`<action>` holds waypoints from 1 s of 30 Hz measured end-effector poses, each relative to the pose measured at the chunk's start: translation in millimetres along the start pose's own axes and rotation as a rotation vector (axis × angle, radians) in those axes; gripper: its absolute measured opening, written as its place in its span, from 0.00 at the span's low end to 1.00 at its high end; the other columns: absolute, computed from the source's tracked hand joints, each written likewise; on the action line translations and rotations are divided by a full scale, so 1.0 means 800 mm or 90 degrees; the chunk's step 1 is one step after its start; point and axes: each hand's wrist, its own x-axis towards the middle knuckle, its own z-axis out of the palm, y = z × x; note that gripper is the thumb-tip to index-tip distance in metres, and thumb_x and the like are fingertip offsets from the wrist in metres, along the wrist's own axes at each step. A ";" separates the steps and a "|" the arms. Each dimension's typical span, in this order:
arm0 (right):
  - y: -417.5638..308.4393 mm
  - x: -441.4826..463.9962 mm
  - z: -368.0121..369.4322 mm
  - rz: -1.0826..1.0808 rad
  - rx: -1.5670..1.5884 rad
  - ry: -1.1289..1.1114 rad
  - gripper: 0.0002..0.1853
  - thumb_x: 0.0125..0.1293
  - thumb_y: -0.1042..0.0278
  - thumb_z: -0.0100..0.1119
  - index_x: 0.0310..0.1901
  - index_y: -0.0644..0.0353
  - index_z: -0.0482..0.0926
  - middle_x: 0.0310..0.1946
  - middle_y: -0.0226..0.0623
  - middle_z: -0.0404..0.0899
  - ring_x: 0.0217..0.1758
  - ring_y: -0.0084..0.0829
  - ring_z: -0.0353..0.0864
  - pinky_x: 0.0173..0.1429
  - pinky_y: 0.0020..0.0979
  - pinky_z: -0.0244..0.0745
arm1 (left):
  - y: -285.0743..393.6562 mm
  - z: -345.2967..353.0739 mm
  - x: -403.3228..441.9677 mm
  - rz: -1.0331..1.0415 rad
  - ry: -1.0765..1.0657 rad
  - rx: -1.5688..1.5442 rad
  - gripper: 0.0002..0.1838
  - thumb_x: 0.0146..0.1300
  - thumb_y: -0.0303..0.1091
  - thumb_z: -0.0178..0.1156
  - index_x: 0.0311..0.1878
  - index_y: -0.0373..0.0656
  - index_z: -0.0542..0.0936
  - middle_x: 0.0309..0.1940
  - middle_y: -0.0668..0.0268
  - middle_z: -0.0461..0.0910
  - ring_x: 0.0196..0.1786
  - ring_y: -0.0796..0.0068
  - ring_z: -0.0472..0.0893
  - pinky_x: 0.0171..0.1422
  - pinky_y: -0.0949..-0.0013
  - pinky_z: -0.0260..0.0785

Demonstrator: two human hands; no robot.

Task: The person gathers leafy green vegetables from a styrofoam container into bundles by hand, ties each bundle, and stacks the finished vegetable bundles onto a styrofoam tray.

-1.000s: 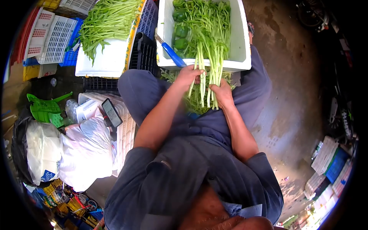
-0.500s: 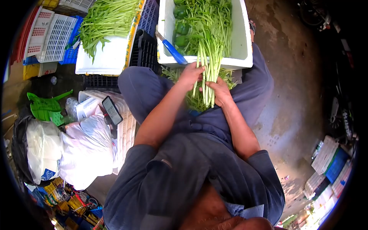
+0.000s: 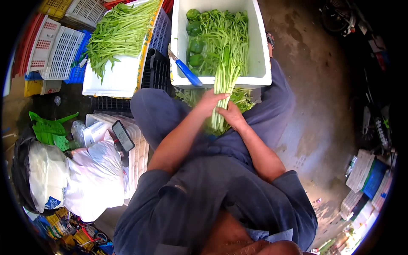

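Note:
My left hand (image 3: 209,102) is wrapped round a bunch of long green stems (image 3: 225,80). Against the lower right of the same bunch, my right hand (image 3: 232,115) grips the stems near their cut ends. The leafy tops lie over the near rim of a white foam box (image 3: 264,51), which holds more greens and round green vegetables (image 3: 196,46). A knife with a blue handle (image 3: 188,72) rests across the box's near left corner. More loose greens (image 3: 243,100) show beneath the hands, between my legs.
Left of the box, cut greens (image 3: 123,32) lie on a white foam lid (image 3: 112,78). Further left are stacked plastic crates (image 3: 63,49). A phone (image 3: 123,135) stands by white bags (image 3: 95,174). At the right are a motorbike (image 3: 340,17) and more crates (image 3: 361,170).
The stems, spread apart earlier, are now drawn together into one tight bunch. My right hand has moved left, closer to my left hand. The box and knife appear slightly lower and further left.

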 end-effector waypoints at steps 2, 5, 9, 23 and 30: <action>0.016 0.005 -0.002 -0.009 0.026 0.056 0.17 0.67 0.69 0.66 0.52 0.70 0.77 0.38 0.34 0.82 0.40 0.23 0.80 0.46 0.27 0.77 | 0.003 -0.003 0.000 -0.024 0.006 0.002 0.16 0.67 0.28 0.65 0.57 0.34 0.79 0.45 0.60 0.84 0.43 0.69 0.84 0.45 0.64 0.78; 0.030 0.013 -0.005 -0.022 0.023 0.220 0.16 0.68 0.67 0.67 0.50 0.69 0.77 0.35 0.30 0.79 0.36 0.19 0.75 0.41 0.24 0.73 | 0.003 -0.006 0.000 -0.017 0.013 -0.038 0.16 0.67 0.27 0.64 0.56 0.35 0.80 0.45 0.59 0.84 0.43 0.68 0.84 0.45 0.64 0.78; 0.000 0.007 -0.006 -0.235 -0.066 0.332 0.13 0.69 0.65 0.64 0.47 0.68 0.80 0.31 0.36 0.81 0.33 0.27 0.78 0.39 0.31 0.75 | -0.003 -0.003 -0.001 -0.020 -0.005 -0.075 0.15 0.68 0.27 0.63 0.56 0.35 0.80 0.46 0.59 0.84 0.45 0.67 0.84 0.46 0.64 0.79; -0.060 0.038 -0.016 -0.226 -0.397 0.366 0.14 0.69 0.59 0.61 0.38 0.63 0.83 0.27 0.51 0.84 0.33 0.55 0.85 0.39 0.49 0.78 | 0.010 0.000 -0.012 -0.021 0.044 -0.027 0.16 0.66 0.33 0.65 0.52 0.33 0.80 0.44 0.61 0.82 0.46 0.70 0.82 0.49 0.64 0.77; -0.039 0.056 -0.026 -0.202 -0.205 0.333 0.11 0.69 0.65 0.62 0.39 0.66 0.81 0.25 0.41 0.81 0.28 0.35 0.81 0.35 0.37 0.75 | 0.009 -0.002 -0.012 -0.010 0.022 -0.030 0.18 0.65 0.34 0.66 0.53 0.33 0.80 0.45 0.62 0.82 0.48 0.72 0.80 0.53 0.64 0.75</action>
